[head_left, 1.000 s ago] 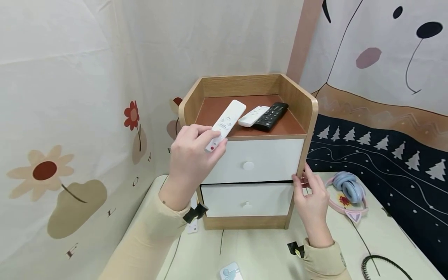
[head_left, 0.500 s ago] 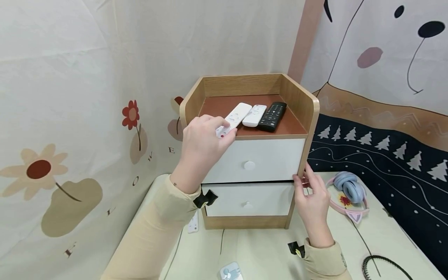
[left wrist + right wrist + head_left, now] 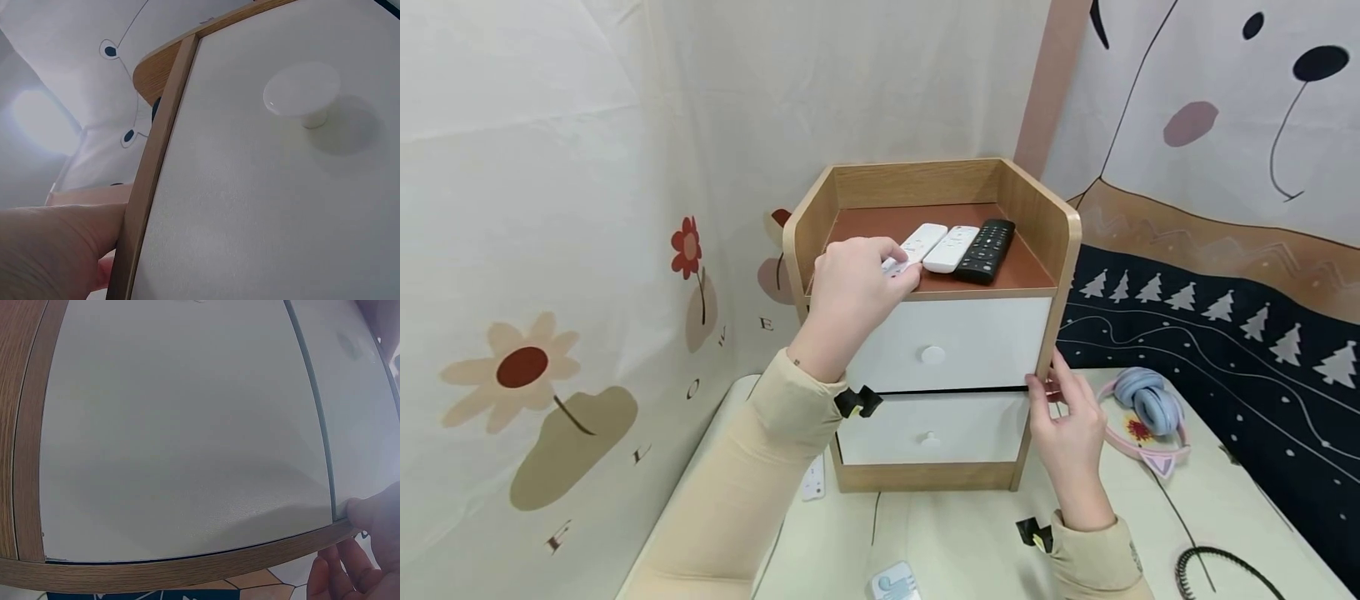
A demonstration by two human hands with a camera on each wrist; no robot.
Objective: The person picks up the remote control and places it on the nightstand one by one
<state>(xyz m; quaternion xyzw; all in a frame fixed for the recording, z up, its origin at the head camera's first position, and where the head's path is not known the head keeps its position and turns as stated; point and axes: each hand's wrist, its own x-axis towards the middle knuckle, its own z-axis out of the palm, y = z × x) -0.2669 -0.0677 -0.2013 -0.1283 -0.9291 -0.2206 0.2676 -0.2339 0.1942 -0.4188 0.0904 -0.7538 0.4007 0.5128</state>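
Observation:
My left hand (image 3: 861, 279) pinches the near end of a white remote control (image 3: 926, 239) on the reddish-brown top of a small wooden cabinet (image 3: 925, 477). To its right lie a second white remote control (image 3: 951, 249) and a black remote control (image 3: 987, 251), side by side. My right hand (image 3: 1067, 417) grips the cabinet's right side edge, thumb in front and fingers behind, as the right wrist view (image 3: 375, 550) also has it. The left wrist view catches part of the left hand (image 3: 56, 250) beside a drawer front. My left fingers hide the remote's near end.
The cabinet has an upper white drawer (image 3: 970, 333) and a lower one (image 3: 970, 429) with round knobs. Pink and blue headphones (image 3: 1150, 408) lie right of it. A coiled cord (image 3: 1217, 554), a pale blue-and-white item (image 3: 895, 582) and a white object (image 3: 813, 481) lie on the table.
My left hand has lowered the white remote from above the cabinet's front edge onto its top, beside the other two. Those two now lie neatly side by side. My right hand stays put.

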